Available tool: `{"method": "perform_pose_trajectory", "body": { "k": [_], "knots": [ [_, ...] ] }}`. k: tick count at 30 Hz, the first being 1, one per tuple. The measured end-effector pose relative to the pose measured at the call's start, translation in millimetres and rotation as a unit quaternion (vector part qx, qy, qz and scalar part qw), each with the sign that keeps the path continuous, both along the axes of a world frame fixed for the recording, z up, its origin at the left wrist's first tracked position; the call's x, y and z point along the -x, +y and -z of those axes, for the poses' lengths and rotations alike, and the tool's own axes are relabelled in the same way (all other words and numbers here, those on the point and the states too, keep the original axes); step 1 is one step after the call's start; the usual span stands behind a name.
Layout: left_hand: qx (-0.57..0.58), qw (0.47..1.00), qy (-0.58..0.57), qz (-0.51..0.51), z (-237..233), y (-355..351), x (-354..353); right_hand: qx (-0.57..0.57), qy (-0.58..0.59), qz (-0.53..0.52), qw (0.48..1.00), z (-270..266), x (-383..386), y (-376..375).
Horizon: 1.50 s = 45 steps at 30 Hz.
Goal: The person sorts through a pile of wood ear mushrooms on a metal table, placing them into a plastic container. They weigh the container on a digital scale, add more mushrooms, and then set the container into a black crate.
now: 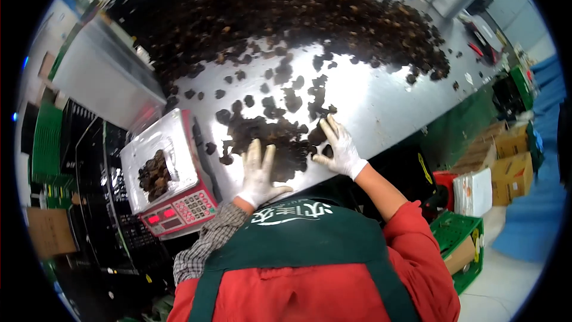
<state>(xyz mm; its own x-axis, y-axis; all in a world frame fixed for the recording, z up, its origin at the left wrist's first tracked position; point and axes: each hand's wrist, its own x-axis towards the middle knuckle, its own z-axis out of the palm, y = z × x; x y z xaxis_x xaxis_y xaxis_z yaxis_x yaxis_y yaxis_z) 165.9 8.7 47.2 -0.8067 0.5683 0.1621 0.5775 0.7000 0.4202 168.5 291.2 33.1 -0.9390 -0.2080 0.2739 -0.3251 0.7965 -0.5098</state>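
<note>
In white gloves, both my hands rest at the near edge of a metal table, beside a loose pile of dark brown, mushroom-like pieces (268, 134). My left hand (259, 177) lies palm down at the pile's near left side, fingers spread and thumb out. On the pile's right side, my right hand (341, 150) reaches in with fingers apart and touches pieces at its edge. Neither hand visibly grips anything. Left of them stands a red and white scale (185, 203) with a lit display. A small heap of brown pieces (155, 176) sits in a clear tray on it.
A large mound of the same pieces (286, 12) covers the table's far side. A grey bin (107, 71) stands at the left, above black crates (113, 197). A red-handled tool (475, 49) lies far right. Cardboard boxes (512, 173) and a green crate (453, 232) are lower right.
</note>
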Motion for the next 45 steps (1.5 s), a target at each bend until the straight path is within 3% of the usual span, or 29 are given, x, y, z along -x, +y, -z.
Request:
{"method": "perform_pose_trajectory", "body": {
  "k": [3, 6, 10, 14, 18, 19, 20, 22, 23, 24, 25, 26, 28, 29, 30, 32, 34, 35, 38, 40, 45],
  "knots": [
    [0.032, 0.998, 0.014, 0.042, -5.5, 11.8, 14.4, -0.014, 0.082, -0.114, 0.990, -8.0, -1.8, -30.3],
    [0.077, 0.995, 0.034, 0.044, 2.9, 9.0, 17.9, -0.092, 0.081, -0.139, 0.983, -12.9, -6.2, -55.8],
    [0.057, 0.994, 0.089, 0.041, 22.3, 4.3, 20.3, -0.111, 0.078, -0.114, 0.984, -5.5, 12.0, -54.1],
    [-0.031, 0.997, 0.073, -0.001, 10.5, 10.1, 38.5, -0.117, 0.091, -0.121, 0.982, -0.6, 25.3, -52.8],
    [-0.180, 0.975, -0.031, -0.127, -3.4, 22.9, 56.6, -0.014, 0.038, -0.068, 0.997, -9.6, 51.8, -58.6],
    [-0.219, 0.955, -0.084, -0.180, -12.7, 23.5, 60.5, 0.040, 0.016, -0.035, 0.998, -9.3, 58.8, -59.2],
    [-0.263, 0.943, -0.060, -0.197, -10.0, 20.3, 68.3, 0.096, -0.006, -0.001, 0.995, -9.6, 66.3, -60.3],
    [-0.491, 0.809, -0.220, -0.237, 7.4, 14.3, 86.1, 0.187, -0.016, 0.052, 0.981, -13.0, 79.8, -61.6],
    [-0.610, 0.707, -0.294, -0.204, -31.2, 3.7, 77.7, 0.260, -0.056, 0.057, 0.962, -14.8, 88.9, -61.4],
    [-0.602, 0.695, -0.313, -0.238, -70.0, -12.3, 68.9, 0.332, -0.094, 0.060, 0.936, -16.6, 96.6, -61.8],
    [-0.654, 0.645, -0.328, -0.220, -88.5, -26.1, 65.0, 0.413, -0.121, 0.060, 0.901, -19.0, 100.4, -65.0],
    [-0.702, 0.592, -0.341, -0.202, -104.5, -40.0, 61.0, 0.428, -0.111, 0.049, 0.896, -17.3, 103.5, -67.4],
    [-0.719, 0.586, -0.304, -0.218, -147.3, -72.5, 42.3, 0.240, 0.001, 0.058, 0.969, 3.7, 109.6, -67.4],
    [-0.705, 0.615, -0.273, -0.222, -158.8, -91.4, 34.5, 0.240, -0.031, 0.040, 0.969, -21.2, 96.4, -78.5],
    [-0.690, 0.643, -0.243, -0.227, -165.3, -111.4, 28.4, 0.133, -0.008, 0.021, 0.991, -45.3, 85.5, -87.2],
    [-0.577, 0.752, -0.123, -0.294, -169.2, -149.2, 18.8, 0.021, 0.076, 0.034, 0.996, -40.5, 74.5, -90.5],
    [-0.446, 0.854, 0.090, -0.252, -161.4, -176.6, 16.2, 0.026, 0.064, 0.033, 0.997, -42.0, 62.5, -89.9],
    [-0.197, 0.892, 0.284, -0.291, -149.0, -196.8, 20.0, 0.036, 0.073, 0.027, 0.996, -39.3, 56.5, -88.4],
    [0.019, 0.920, 0.238, -0.312, -115.9, -221.9, 22.7, 0.034, 0.051, 0.018, 0.998, -38.5, 36.3, -84.0],
    [0.078, 0.941, 0.100, -0.313, -107.8, -222.1, 20.3, 0.041, 0.045, 0.008, 0.998, -33.3, 27.5, -75.9],
    [-0.020, 0.950, -0.041, -0.308, -148.7, -224.8, 14.9, 0.047, 0.043, 0.046, 0.997, -28.7, 5.0, -58.6]
  ]
}}
